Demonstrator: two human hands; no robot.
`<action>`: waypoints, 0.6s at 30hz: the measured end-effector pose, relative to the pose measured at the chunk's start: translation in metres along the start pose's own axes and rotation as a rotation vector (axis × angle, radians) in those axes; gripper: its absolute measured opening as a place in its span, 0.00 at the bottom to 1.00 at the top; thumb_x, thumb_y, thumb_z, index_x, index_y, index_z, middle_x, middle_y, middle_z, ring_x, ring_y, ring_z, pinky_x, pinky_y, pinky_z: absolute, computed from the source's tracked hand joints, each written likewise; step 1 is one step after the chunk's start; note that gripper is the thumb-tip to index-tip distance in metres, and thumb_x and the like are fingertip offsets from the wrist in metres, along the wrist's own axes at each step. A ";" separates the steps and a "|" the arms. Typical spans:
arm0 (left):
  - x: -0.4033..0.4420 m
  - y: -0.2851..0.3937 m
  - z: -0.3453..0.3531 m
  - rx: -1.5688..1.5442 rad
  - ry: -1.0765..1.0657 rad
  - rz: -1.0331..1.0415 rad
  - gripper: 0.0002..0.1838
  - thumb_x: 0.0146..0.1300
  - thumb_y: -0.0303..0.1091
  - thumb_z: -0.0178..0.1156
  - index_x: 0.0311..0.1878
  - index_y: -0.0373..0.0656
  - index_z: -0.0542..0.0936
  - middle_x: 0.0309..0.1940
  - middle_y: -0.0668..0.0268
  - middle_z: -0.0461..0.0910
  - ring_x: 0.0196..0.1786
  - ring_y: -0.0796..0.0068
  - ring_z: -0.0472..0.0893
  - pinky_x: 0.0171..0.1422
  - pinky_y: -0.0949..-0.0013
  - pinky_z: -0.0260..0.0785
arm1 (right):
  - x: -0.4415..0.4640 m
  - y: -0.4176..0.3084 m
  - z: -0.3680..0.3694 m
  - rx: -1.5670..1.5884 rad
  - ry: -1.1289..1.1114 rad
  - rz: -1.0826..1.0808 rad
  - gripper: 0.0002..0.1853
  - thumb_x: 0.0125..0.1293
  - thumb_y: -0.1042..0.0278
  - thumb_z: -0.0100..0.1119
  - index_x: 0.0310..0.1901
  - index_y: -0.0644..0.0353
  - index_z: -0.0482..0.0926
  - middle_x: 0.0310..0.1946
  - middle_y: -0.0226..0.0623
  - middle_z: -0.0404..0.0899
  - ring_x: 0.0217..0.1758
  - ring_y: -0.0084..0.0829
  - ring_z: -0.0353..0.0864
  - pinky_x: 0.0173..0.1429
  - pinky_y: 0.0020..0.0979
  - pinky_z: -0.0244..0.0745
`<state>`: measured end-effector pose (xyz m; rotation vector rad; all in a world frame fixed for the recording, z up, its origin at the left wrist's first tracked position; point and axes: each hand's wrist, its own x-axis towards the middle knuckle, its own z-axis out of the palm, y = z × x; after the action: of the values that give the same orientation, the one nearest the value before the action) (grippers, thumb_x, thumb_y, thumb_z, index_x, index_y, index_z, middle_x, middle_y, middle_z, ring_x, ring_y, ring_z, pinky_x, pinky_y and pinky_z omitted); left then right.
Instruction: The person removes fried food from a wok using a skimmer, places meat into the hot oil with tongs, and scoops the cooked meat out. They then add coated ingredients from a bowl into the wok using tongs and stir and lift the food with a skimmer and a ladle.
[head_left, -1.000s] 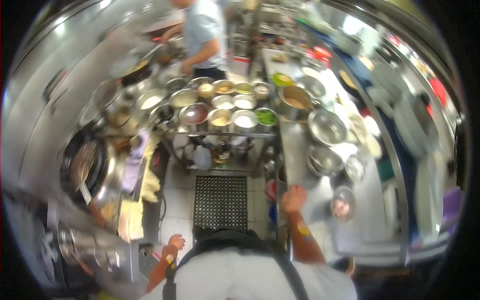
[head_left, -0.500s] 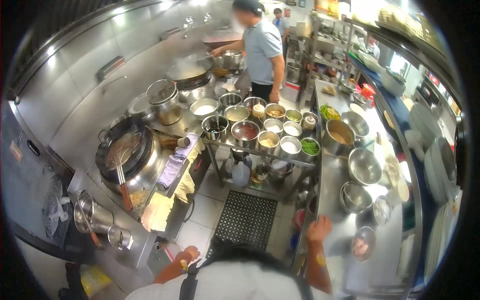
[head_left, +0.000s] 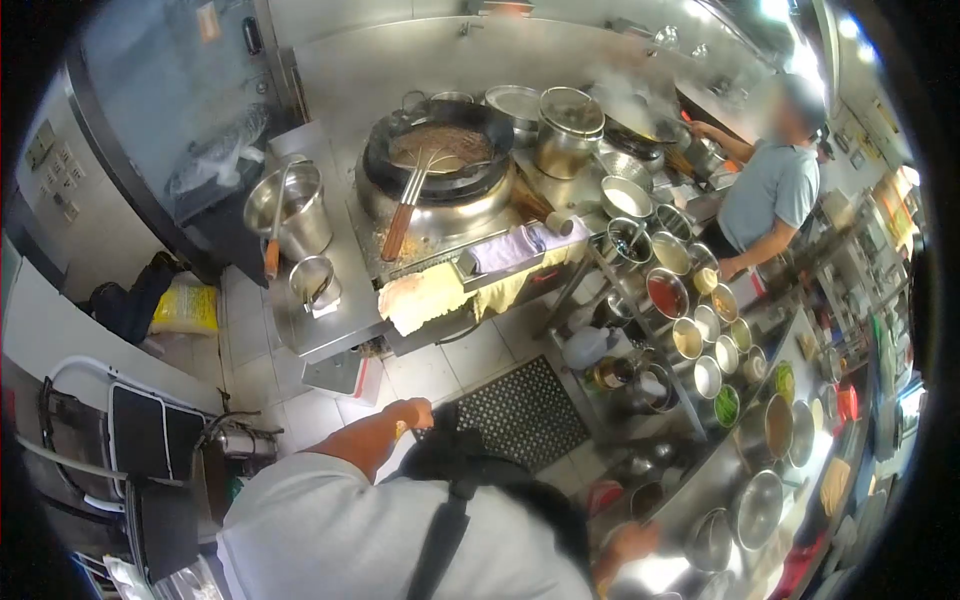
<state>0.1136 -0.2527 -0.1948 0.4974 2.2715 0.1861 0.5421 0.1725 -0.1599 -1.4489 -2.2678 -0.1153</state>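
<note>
The view has swung toward the stove, so the black wok (head_left: 380, 160) now sits near twelve o'clock, ahead of the body, with both hands apart from it. At seven o'clock the left hand (head_left: 408, 412) has its fingers curled loosely inward, nothing visible in them, near the rubber floor mat (head_left: 520, 415) with its grid of round holes. The right hand (head_left: 634, 541), at five o'clock, is blurred beside the long steel counter (head_left: 665, 572); whether its fingers are open, closed or touching the edge, I cannot tell. Just past it, between four and five, lie smooth, shiny round mixing bowls (head_left: 711, 541). A wire whisk (head_left: 397, 228) leans over the wok's rim, its thin loops in a brown, wet-looking content and its reddish wooden handle outside. Below the wok hang a crumpled yellow cloth (head_left: 425, 298) and, in a narrow metal tray, a folded lilac towel (head_left: 507, 249). Around three o'clock, round steel pots hold red sauce (head_left: 667, 294), pale contents and chopped greens (head_left: 727, 405). A co-worker (head_left: 768, 195) in light blue stands at two o'clock, beside a steaming wok (head_left: 632, 125).
</note>
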 end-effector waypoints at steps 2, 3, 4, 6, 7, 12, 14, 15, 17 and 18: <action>0.002 -0.003 0.010 0.088 -0.068 0.072 0.20 0.55 0.48 0.57 0.43 0.44 0.85 0.45 0.54 0.83 0.48 0.53 0.82 0.51 0.53 0.74 | 0.007 -0.003 0.003 0.005 -0.038 -0.014 0.25 0.63 0.51 0.50 0.53 0.64 0.73 0.54 0.55 0.71 0.56 0.57 0.70 0.57 0.52 0.66; 0.006 -0.005 0.017 0.152 -0.113 0.130 0.19 0.56 0.48 0.57 0.42 0.44 0.85 0.45 0.54 0.83 0.47 0.53 0.82 0.50 0.53 0.74 | 0.002 0.004 0.006 -0.007 -0.052 0.007 0.25 0.63 0.51 0.49 0.53 0.64 0.73 0.54 0.56 0.72 0.56 0.57 0.70 0.57 0.52 0.66; 0.013 -0.013 0.031 0.126 -0.111 0.082 0.17 0.59 0.45 0.54 0.39 0.44 0.85 0.41 0.54 0.83 0.44 0.53 0.83 0.50 0.52 0.74 | -0.009 0.017 0.035 -0.174 0.450 -0.336 0.25 0.61 0.51 0.52 0.51 0.65 0.74 0.53 0.56 0.72 0.54 0.56 0.71 0.55 0.53 0.67; 0.035 -0.032 0.058 0.339 -0.108 0.313 0.15 0.60 0.42 0.53 0.36 0.43 0.86 0.37 0.53 0.83 0.42 0.52 0.83 0.49 0.52 0.75 | -0.009 0.003 0.022 -0.212 -0.074 -0.037 0.25 0.60 0.57 0.58 0.54 0.67 0.76 0.54 0.56 0.75 0.61 0.53 0.71 0.65 0.52 0.63; 0.061 -0.058 0.077 0.553 -0.229 0.507 0.17 0.58 0.43 0.55 0.37 0.40 0.84 0.38 0.53 0.84 0.41 0.53 0.83 0.48 0.54 0.75 | -0.006 -0.026 -0.007 -0.057 -0.060 0.036 0.28 0.59 0.56 0.58 0.57 0.65 0.74 0.58 0.57 0.71 0.66 0.55 0.65 0.69 0.54 0.55; 0.084 -0.027 0.056 -0.210 -0.284 -0.007 0.18 0.56 0.42 0.55 0.41 0.38 0.83 0.38 0.53 0.84 0.41 0.54 0.83 0.48 0.55 0.75 | 0.002 -0.046 -0.036 0.016 0.011 0.124 0.27 0.54 0.63 0.61 0.57 0.59 0.73 0.59 0.51 0.68 0.64 0.51 0.65 0.67 0.51 0.59; 0.093 -0.009 0.052 -0.251 -0.285 -0.005 0.18 0.56 0.42 0.56 0.42 0.38 0.82 0.39 0.52 0.83 0.41 0.54 0.83 0.48 0.55 0.75 | 0.004 -0.047 -0.038 -0.005 -0.003 0.179 0.27 0.54 0.63 0.61 0.57 0.58 0.73 0.59 0.49 0.68 0.64 0.50 0.64 0.67 0.50 0.59; 0.094 -0.004 0.050 -0.257 -0.287 0.003 0.19 0.56 0.42 0.56 0.43 0.38 0.82 0.39 0.52 0.83 0.41 0.54 0.83 0.49 0.56 0.75 | 0.006 -0.050 -0.039 -0.002 -0.015 0.188 0.26 0.53 0.64 0.61 0.57 0.58 0.73 0.60 0.48 0.68 0.64 0.49 0.64 0.67 0.49 0.59; 0.097 0.009 0.043 -0.263 -0.292 0.019 0.19 0.55 0.41 0.56 0.45 0.37 0.81 0.39 0.52 0.83 0.41 0.54 0.83 0.49 0.56 0.75 | 0.007 -0.054 -0.046 0.029 -0.069 0.231 0.27 0.56 0.63 0.58 0.59 0.56 0.71 0.63 0.47 0.66 0.67 0.48 0.62 0.70 0.48 0.55; 0.096 0.013 0.039 -0.264 -0.292 0.021 0.20 0.55 0.41 0.56 0.45 0.37 0.81 0.40 0.52 0.83 0.41 0.54 0.83 0.49 0.56 0.75 | 0.007 -0.053 -0.049 0.042 -0.097 0.246 0.27 0.57 0.63 0.56 0.61 0.55 0.70 0.64 0.47 0.64 0.68 0.47 0.61 0.71 0.48 0.53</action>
<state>0.0873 -0.2027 -0.2825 0.3816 1.9225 0.3915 0.5089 0.1396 -0.1045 -1.7306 -2.1305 0.0794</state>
